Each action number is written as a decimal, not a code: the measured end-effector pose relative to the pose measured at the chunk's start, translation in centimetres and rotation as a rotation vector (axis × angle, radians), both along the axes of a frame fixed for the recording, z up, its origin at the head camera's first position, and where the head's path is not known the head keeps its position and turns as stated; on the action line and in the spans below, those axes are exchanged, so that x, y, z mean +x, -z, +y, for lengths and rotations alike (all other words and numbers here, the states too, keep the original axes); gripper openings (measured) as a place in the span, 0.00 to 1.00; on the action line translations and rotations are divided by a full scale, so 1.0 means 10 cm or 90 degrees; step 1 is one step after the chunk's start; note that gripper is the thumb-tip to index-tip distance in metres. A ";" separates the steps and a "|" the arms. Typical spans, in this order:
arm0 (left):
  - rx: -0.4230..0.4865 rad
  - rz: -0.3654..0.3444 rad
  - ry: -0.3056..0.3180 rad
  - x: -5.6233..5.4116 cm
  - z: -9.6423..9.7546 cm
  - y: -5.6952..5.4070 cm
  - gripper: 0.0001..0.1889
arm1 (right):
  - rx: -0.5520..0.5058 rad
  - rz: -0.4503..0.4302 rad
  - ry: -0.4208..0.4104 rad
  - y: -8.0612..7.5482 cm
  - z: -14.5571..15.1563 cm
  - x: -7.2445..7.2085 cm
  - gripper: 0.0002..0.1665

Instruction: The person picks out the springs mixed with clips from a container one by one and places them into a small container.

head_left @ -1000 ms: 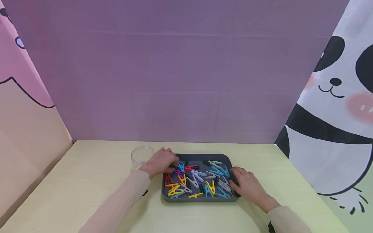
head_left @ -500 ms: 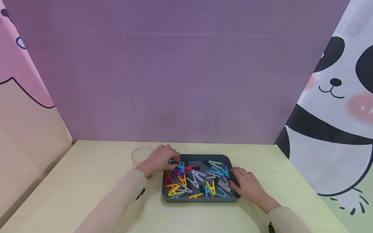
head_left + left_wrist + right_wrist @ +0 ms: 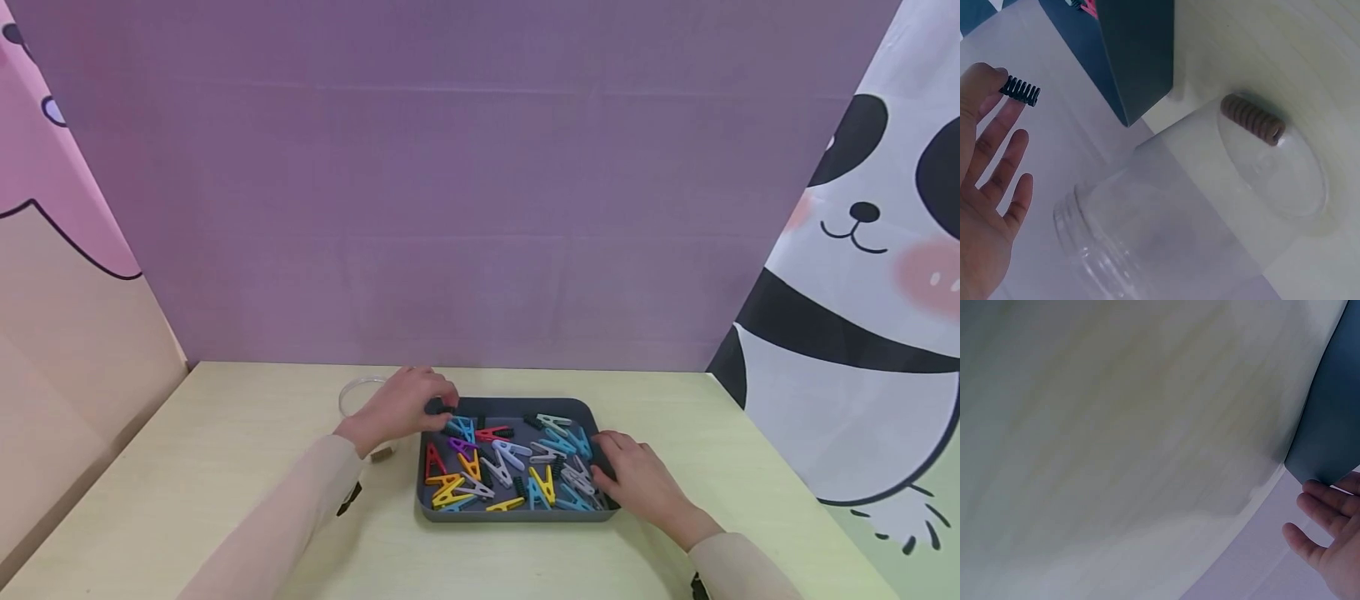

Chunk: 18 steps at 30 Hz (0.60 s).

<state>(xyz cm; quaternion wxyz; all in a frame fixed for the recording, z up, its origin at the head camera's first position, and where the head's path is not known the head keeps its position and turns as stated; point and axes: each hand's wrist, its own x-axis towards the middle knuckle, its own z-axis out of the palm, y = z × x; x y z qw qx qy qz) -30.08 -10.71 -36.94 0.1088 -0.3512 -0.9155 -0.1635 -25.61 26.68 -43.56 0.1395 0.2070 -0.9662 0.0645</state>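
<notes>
In the left wrist view my left hand (image 3: 405, 406) pinches a small black coil spring (image 3: 1020, 91) between thumb and forefinger, the other fingers loosely spread. In the head view that hand is over the back left corner of a grey tray (image 3: 517, 515). The tray holds clothespins (image 3: 511, 452) in several colours, with black springs (image 3: 519, 486) among them. Beside it stands a clear jar (image 3: 1166, 206) with a brown coil spring (image 3: 1252, 119) at its bottom. My right hand (image 3: 641, 475) rests at the tray's right side, relaxed fingertips touching the wall.
Pale wooden table (image 3: 247, 467) lies under everything, its back edge against a purple cloth (image 3: 450, 208). The jar's round rim (image 3: 352, 390) shows behind my left forearm, partly hidden. A panda-printed sheet (image 3: 862, 333) hangs on the right.
My left hand has moved left and slightly back, from over the tray's clothespins toward its back left corner, with the black spring in its pinch. My right hand stays at the tray's side.
</notes>
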 end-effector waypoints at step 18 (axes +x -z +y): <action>0.024 0.038 -0.005 0.06 -0.26 -0.18 0.06 | 0.002 0.004 -0.003 0.01 0.00 -0.01 0.22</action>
